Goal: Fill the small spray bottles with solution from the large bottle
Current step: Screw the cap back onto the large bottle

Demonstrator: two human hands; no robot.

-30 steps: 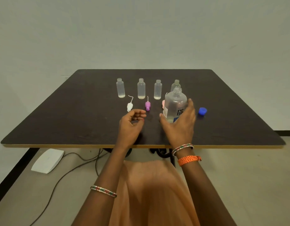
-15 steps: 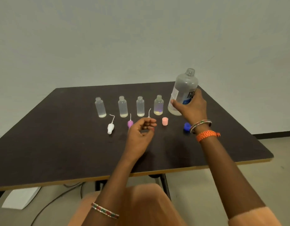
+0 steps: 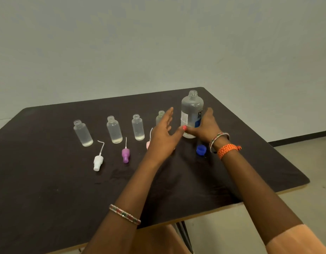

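Note:
The large clear bottle (image 3: 192,114) stands upright and uncapped on the dark table (image 3: 48,180), just right of the row of small bottles. My right hand (image 3: 204,126) grips its lower body. My left hand (image 3: 163,133) hovers with straight fingers between the large bottle and the fourth small bottle (image 3: 160,116), hiding most of that bottle. Three more small open bottles (image 3: 83,133) (image 3: 114,130) (image 3: 138,128) stand to the left, each with a little liquid at the bottom.
In front of the row lie a white spray cap (image 3: 98,161), a purple one (image 3: 125,154) and a pink one (image 3: 148,144), the last partly hidden by my left hand. The blue cap (image 3: 201,149) lies by my right wrist. The table edge runs close on the right.
The large bottle, held up in the air half a second ago, now stands on the table. My left hand has uncurled and reached forward toward it.

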